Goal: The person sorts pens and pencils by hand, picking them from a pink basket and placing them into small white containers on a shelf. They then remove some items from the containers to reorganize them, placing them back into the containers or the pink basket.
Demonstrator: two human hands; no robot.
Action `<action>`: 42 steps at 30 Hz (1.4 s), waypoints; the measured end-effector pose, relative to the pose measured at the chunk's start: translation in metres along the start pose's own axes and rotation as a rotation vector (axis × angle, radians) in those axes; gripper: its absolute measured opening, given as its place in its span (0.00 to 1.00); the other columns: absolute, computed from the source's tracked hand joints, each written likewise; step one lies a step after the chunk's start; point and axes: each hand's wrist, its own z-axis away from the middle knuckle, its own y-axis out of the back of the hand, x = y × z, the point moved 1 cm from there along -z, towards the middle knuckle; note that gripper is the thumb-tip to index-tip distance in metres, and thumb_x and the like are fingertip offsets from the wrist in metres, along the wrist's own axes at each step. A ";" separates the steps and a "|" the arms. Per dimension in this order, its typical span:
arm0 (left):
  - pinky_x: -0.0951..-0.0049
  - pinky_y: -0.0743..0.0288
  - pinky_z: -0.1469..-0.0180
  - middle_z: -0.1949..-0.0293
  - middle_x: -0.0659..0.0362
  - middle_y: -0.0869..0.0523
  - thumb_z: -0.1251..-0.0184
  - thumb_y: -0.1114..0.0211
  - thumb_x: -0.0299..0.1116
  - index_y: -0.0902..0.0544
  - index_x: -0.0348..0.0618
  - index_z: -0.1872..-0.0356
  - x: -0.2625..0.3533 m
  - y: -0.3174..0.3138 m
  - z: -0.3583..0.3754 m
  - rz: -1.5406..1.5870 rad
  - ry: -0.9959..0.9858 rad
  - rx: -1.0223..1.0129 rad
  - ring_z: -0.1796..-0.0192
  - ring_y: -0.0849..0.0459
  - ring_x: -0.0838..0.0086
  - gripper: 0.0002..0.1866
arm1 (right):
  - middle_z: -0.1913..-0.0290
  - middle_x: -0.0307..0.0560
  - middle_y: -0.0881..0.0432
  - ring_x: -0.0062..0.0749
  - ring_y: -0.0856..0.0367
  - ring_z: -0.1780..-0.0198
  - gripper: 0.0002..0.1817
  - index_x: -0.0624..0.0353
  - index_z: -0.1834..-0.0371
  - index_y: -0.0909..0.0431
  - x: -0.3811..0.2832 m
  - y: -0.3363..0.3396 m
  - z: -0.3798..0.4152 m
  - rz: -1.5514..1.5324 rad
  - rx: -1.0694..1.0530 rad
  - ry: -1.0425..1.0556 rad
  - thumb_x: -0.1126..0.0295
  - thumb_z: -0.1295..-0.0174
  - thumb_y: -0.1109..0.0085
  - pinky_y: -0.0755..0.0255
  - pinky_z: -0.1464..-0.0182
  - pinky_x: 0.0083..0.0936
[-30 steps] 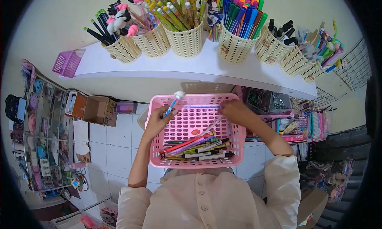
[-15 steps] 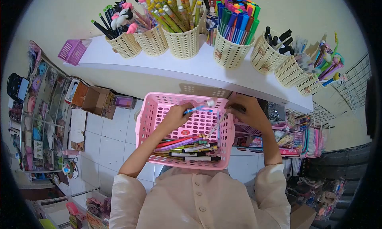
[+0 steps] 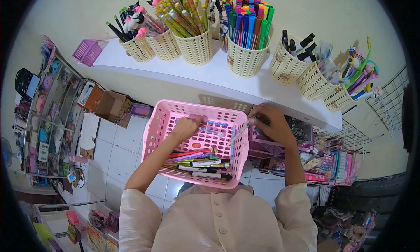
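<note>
A pink perforated basket is held in front of my chest. Its near end holds several pens and pencils lying crosswise. My left hand is inside the basket, its fingers closed around a blue pen that lies low over the basket floor. My right hand grips the basket's far right rim and also pinches a thin pink pen that slants down into the basket.
A white shelf just beyond the basket carries several cream cups of pencils, markers and novelty pens. A small purple basket sits at its left end. Below are a glass display case, cardboard boxes and racks of stationery on the right.
My left hand lowered the blue pen from above the basket's far rim down into the basket. The basket and view shifted slightly left.
</note>
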 end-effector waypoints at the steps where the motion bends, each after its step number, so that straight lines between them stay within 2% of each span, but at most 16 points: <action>1: 0.68 0.29 0.77 0.80 0.52 0.21 0.56 0.43 0.28 0.30 0.42 0.62 -0.001 0.006 0.004 0.098 -0.007 0.039 0.77 0.21 0.65 0.16 | 0.76 0.46 0.27 0.29 0.27 0.77 0.07 0.62 0.70 0.28 0.002 0.000 0.002 -0.052 0.046 -0.011 0.75 0.53 0.45 0.33 0.73 0.21; 5: 0.73 0.32 0.78 0.80 0.56 0.21 0.53 0.41 0.31 0.29 0.40 0.68 0.000 0.070 0.035 0.340 0.112 0.076 0.79 0.23 0.71 0.11 | 0.77 0.46 0.27 0.27 0.28 0.78 0.06 0.62 0.70 0.28 0.009 -0.020 0.009 -0.338 0.180 -0.090 0.75 0.52 0.46 0.33 0.75 0.19; 7: 0.78 0.42 0.84 0.86 0.64 0.28 0.45 0.44 0.34 0.28 0.40 0.73 0.001 0.099 0.055 0.952 0.545 0.249 0.87 0.34 0.80 0.08 | 0.70 0.45 0.25 0.27 0.25 0.70 0.07 0.66 0.70 0.29 0.015 -0.034 0.006 -0.165 0.112 -0.141 0.78 0.53 0.44 0.30 0.67 0.19; 8: 0.78 0.42 0.84 0.86 0.64 0.28 0.45 0.44 0.34 0.28 0.40 0.73 -0.005 0.099 0.064 0.945 0.549 0.253 0.87 0.34 0.80 0.08 | 0.70 0.45 0.25 0.27 0.25 0.70 0.07 0.66 0.70 0.29 0.010 -0.037 0.000 -0.171 0.110 -0.135 0.78 0.53 0.44 0.30 0.67 0.19; 10: 0.84 0.53 0.87 0.90 0.70 0.38 0.40 0.49 0.38 0.28 0.42 0.73 -0.020 0.090 0.082 1.608 0.653 0.483 0.89 0.46 0.87 0.11 | 0.69 0.48 0.26 0.34 0.26 0.68 0.08 0.66 0.69 0.28 -0.012 -0.040 -0.018 0.179 0.149 0.183 0.78 0.54 0.45 0.31 0.65 0.22; 12: 0.84 0.59 0.88 0.91 0.71 0.44 0.39 0.50 0.39 0.29 0.44 0.74 -0.028 0.076 0.085 1.656 0.658 0.630 0.91 0.52 0.87 0.10 | 0.69 0.49 0.28 0.38 0.28 0.65 0.07 0.66 0.70 0.29 -0.027 -0.059 -0.033 0.191 0.098 0.250 0.78 0.54 0.48 0.32 0.62 0.24; 14: 0.84 0.58 0.88 0.91 0.71 0.46 0.39 0.50 0.40 0.30 0.44 0.74 -0.038 0.067 0.089 1.946 0.653 0.811 0.91 0.51 0.87 0.11 | 0.69 0.48 0.29 0.36 0.28 0.63 0.07 0.64 0.70 0.31 -0.025 -0.094 -0.050 0.543 -0.170 0.537 0.76 0.55 0.51 0.32 0.61 0.25; 18: 0.83 0.59 0.88 0.91 0.72 0.48 0.40 0.49 0.41 0.30 0.45 0.74 -0.034 0.068 0.087 1.891 0.685 0.852 0.91 0.53 0.87 0.11 | 0.70 0.49 0.29 0.37 0.27 0.64 0.10 0.63 0.69 0.33 0.000 -0.161 -0.072 0.621 -0.244 0.631 0.75 0.57 0.53 0.31 0.62 0.26; 21: 0.84 0.59 0.88 0.91 0.71 0.47 0.40 0.49 0.39 0.31 0.44 0.75 -0.035 0.066 0.089 1.905 0.678 0.827 0.90 0.52 0.87 0.10 | 0.71 0.50 0.27 0.36 0.25 0.67 0.13 0.64 0.66 0.33 0.027 -0.178 -0.068 0.770 -0.186 0.431 0.72 0.57 0.50 0.29 0.67 0.27; 25: 0.84 0.58 0.87 0.91 0.71 0.47 0.40 0.48 0.38 0.31 0.43 0.76 -0.034 0.066 0.090 1.930 0.681 0.801 0.90 0.51 0.87 0.10 | 0.74 0.48 0.27 0.34 0.26 0.72 0.13 0.64 0.67 0.32 0.038 -0.179 -0.063 0.944 -0.163 0.511 0.71 0.58 0.50 0.31 0.73 0.24; 30: 0.84 0.56 0.88 0.91 0.71 0.45 0.40 0.48 0.36 0.32 0.43 0.77 -0.030 0.067 0.087 1.760 0.749 0.764 0.90 0.50 0.87 0.10 | 0.75 0.50 0.28 0.35 0.26 0.73 0.11 0.67 0.72 0.31 0.040 -0.199 -0.063 1.114 -0.195 0.358 0.72 0.59 0.50 0.30 0.73 0.26; 36: 0.83 0.56 0.86 0.90 0.71 0.46 0.40 0.49 0.37 0.32 0.43 0.75 -0.029 0.064 0.088 1.702 0.726 0.719 0.89 0.50 0.87 0.10 | 0.72 0.54 0.28 0.43 0.25 0.67 0.13 0.68 0.69 0.32 0.052 -0.193 -0.071 0.782 -0.390 0.388 0.76 0.61 0.48 0.28 0.69 0.30; 37: 0.83 0.56 0.86 0.90 0.71 0.46 0.40 0.49 0.37 0.32 0.43 0.75 -0.029 0.064 0.088 1.704 0.725 0.716 0.89 0.50 0.87 0.10 | 0.68 0.51 0.29 0.43 0.26 0.64 0.15 0.64 0.66 0.31 0.035 -0.178 -0.075 0.596 -0.534 0.207 0.75 0.61 0.46 0.29 0.68 0.32; 38: 0.83 0.55 0.86 0.90 0.71 0.46 0.40 0.49 0.37 0.32 0.43 0.75 -0.028 0.064 0.089 1.702 0.721 0.713 0.89 0.50 0.87 0.10 | 0.68 0.51 0.29 0.43 0.26 0.64 0.15 0.64 0.66 0.31 0.026 -0.165 -0.079 0.595 -0.535 0.204 0.75 0.61 0.46 0.29 0.68 0.32; 40: 0.84 0.55 0.86 0.90 0.71 0.46 0.40 0.49 0.37 0.32 0.43 0.75 -0.029 0.063 0.088 1.702 0.717 0.711 0.89 0.50 0.87 0.10 | 0.65 0.47 0.30 0.40 0.27 0.60 0.17 0.57 0.63 0.30 0.021 -0.143 -0.084 0.486 -0.745 0.327 0.75 0.61 0.47 0.30 0.67 0.36; 42: 0.85 0.56 0.87 0.91 0.71 0.45 0.41 0.49 0.33 0.32 0.43 0.77 -0.028 0.062 0.086 1.690 0.735 0.734 0.90 0.50 0.88 0.08 | 0.66 0.43 0.27 0.38 0.26 0.62 0.16 0.53 0.65 0.27 0.016 -0.124 -0.078 0.345 -0.734 0.402 0.75 0.63 0.47 0.30 0.67 0.37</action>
